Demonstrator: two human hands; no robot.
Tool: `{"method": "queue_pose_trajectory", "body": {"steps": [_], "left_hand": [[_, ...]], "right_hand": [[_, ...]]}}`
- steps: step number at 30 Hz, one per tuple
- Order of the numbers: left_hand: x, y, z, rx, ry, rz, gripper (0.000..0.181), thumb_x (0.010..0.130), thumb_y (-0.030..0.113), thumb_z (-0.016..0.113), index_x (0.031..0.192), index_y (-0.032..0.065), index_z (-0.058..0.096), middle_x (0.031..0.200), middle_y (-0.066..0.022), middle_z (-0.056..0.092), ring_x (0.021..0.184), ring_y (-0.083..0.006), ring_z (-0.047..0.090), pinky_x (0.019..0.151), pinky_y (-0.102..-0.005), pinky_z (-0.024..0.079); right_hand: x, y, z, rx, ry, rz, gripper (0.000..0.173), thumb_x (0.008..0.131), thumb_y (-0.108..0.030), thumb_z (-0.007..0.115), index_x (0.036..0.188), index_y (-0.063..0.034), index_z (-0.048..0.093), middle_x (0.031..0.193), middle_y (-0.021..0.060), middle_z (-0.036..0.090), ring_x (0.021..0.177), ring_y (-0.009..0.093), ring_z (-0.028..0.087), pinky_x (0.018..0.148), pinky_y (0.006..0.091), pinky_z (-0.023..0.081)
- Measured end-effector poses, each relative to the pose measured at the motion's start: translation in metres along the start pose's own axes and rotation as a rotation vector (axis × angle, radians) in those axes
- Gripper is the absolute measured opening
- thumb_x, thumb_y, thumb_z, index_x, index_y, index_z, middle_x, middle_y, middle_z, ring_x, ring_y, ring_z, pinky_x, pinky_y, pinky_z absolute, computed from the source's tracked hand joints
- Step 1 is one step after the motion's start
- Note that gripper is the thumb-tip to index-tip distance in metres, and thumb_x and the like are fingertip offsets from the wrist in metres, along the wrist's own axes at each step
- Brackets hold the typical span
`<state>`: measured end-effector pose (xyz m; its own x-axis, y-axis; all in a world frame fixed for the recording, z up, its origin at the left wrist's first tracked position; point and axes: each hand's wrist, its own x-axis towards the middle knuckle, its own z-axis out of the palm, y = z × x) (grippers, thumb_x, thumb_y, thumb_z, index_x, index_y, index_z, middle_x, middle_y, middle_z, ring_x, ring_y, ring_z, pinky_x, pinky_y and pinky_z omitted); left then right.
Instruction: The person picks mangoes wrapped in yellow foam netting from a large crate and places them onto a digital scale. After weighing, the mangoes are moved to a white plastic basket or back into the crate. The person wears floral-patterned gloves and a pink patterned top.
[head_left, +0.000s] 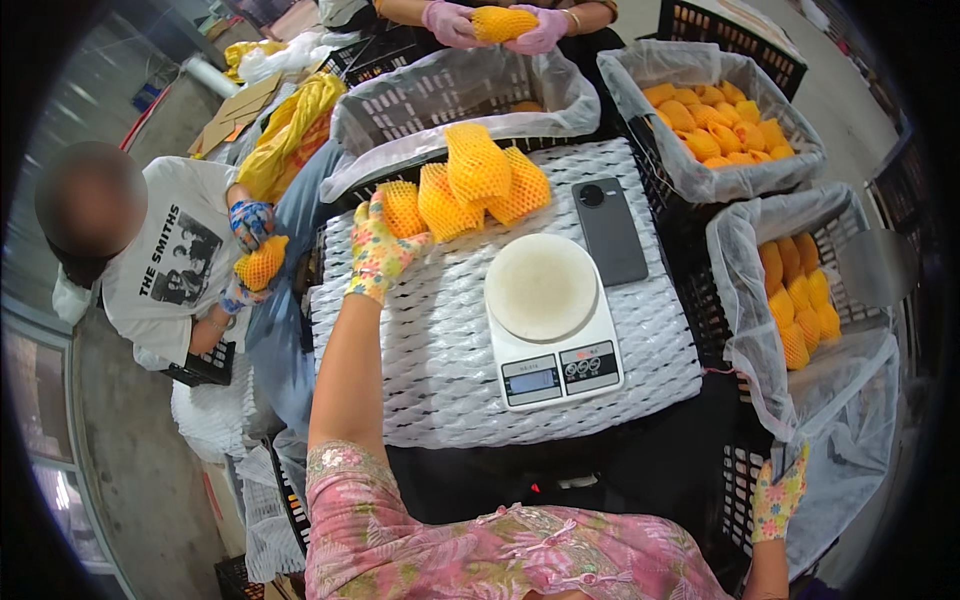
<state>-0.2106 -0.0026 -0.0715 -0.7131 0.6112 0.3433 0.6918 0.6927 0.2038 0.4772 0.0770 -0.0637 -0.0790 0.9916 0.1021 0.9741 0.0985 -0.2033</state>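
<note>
My left hand (381, 251), in a flowered glove, is beside the leftmost fruit in yellow foam netting (401, 210). Thumb and fingers are spread around its near side. More netted fruits (450, 202) lie against it, one resting on top of the others (478, 166). A white kitchen scale (555, 394) with a round plate stands bare on a white foam-net mat (442, 360). Far to the right, my right hand (778, 499), gloved alike, is closed at the rim of a black crate (742, 472) with a clear plastic liner; its fingertips are partly hidden.
A dark phone (611, 232) lies beside the scale. Lined crates stand behind (465, 82), at back right full of netted fruits (720, 127), and at right partly filled (802, 300). Two co-workers' gloved hands, left (251, 225) and across (454, 24), hold netted fruits.
</note>
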Motion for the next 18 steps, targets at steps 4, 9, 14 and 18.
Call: {"method": "queue_pose_trajectory", "body": {"steps": [4,9,14,18], "left_hand": [[0.021,-0.009,0.016,-0.287,-0.128,-0.134,0.097,0.053,0.038,0.085,0.132,0.0073,0.039,0.124,-0.0174,0.044,0.109,-0.0279,0.051,0.093,-0.034,0.043],[0.004,-0.017,-0.006,-1.184,-0.143,-0.364,0.074,0.066,0.021,0.08,0.128,0.0069,0.043,0.121,-0.0149,0.051,0.103,-0.0241,0.057,0.078,-0.0317,0.051],[-0.063,0.041,-0.072,-2.172,-0.378,-0.239,0.079,0.066,0.039,0.077,0.13,0.0078,0.041,0.118,-0.0127,0.055,0.099,-0.0249,0.06,0.076,-0.0331,0.054],[-0.103,0.118,-0.104,-2.061,-0.545,-0.087,0.087,0.066,0.047,0.075,0.133,0.0071,0.038,0.123,-0.0132,0.051,0.11,-0.0268,0.054,0.085,-0.0368,0.051]], "right_hand": [[0.004,0.0,0.005,-0.026,0.015,0.039,0.063,0.077,-0.013,0.062,0.131,0.0072,0.037,0.122,0.0287,0.05,0.111,0.041,0.05,0.095,0.0399,0.04],[0.007,0.006,-0.001,0.105,-0.021,0.006,0.06,0.078,-0.013,0.061,0.131,0.0056,0.037,0.123,0.0265,0.049,0.114,0.038,0.049,0.097,0.0396,0.037],[0.023,-0.02,-0.011,0.288,0.406,-0.23,0.048,0.083,-0.011,0.056,0.127,0.0012,0.042,0.13,0.0187,0.041,0.123,0.031,0.037,0.103,0.0396,0.029],[0.014,-0.109,-0.014,1.182,-0.158,-0.27,0.038,0.084,-0.011,0.056,0.12,-0.0012,0.048,0.111,0.0085,0.051,0.1,0.02,0.053,0.089,0.032,0.042]]}}
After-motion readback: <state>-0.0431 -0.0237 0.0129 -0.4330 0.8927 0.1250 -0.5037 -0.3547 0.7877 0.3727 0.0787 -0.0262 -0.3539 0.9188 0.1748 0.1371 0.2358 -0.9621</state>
